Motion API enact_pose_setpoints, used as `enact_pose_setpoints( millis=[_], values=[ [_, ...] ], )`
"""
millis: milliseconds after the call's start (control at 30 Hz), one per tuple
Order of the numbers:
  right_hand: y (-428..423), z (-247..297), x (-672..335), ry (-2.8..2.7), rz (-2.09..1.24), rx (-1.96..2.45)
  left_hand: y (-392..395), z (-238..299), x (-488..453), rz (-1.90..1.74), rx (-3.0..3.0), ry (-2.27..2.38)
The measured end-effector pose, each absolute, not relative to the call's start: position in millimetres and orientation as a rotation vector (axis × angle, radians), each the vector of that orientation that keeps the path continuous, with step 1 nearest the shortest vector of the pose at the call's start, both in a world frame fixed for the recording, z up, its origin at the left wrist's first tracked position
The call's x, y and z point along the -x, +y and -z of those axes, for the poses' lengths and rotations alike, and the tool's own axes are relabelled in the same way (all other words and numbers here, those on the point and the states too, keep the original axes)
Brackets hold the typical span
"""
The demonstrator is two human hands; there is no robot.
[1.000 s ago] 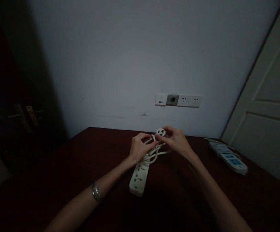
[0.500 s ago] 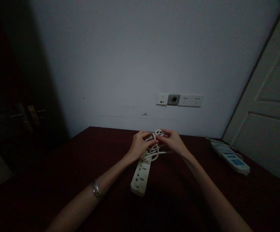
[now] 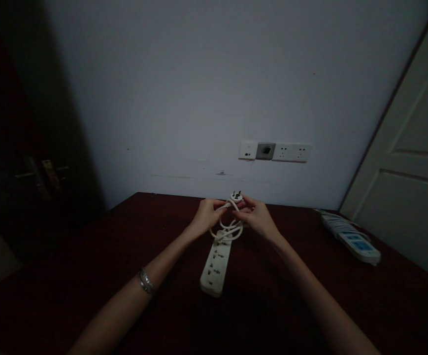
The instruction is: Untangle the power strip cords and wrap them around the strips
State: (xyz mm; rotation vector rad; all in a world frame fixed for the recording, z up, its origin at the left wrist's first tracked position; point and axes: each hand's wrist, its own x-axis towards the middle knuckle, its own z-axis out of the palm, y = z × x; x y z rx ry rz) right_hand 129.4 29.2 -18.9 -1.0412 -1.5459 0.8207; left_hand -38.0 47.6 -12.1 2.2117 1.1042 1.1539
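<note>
A white power strip [image 3: 215,268] lies on the dark red table, its sockets facing up. Its white power cord [image 3: 239,232] is looped in a loose tangle above the strip's far end. The three-pin plug [image 3: 236,196] sits at the top of the tangle with its pins pointing up. My left hand [image 3: 207,217] pinches the cord just behind the plug. On the other side, my right hand [image 3: 257,217] has its thumb and fingers closed around the cord loop, the index finger against the plug. Part of the cord is hidden by the right fingers.
Another white power strip [image 3: 359,245], with blue on its face and its cord bundled, lies at the table's right side. Wall sockets [image 3: 291,153] are set in the wall behind. A white door [image 3: 416,177] stands at right, a dark door with a handle [image 3: 49,170] at left.
The plug has shifted slightly left and up and turned so its pins point upward. Both hands have moved a little left, and the cord loops have spread wider.
</note>
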Motion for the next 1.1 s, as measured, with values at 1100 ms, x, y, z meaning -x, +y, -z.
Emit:
enact_pose_setpoints(
  millis=[1100],
  values=[
    [72, 71, -177, -1.306, -0.801, 1.302, 68, 43, 30, -1.323, -1.648, 0.742]
  ],
)
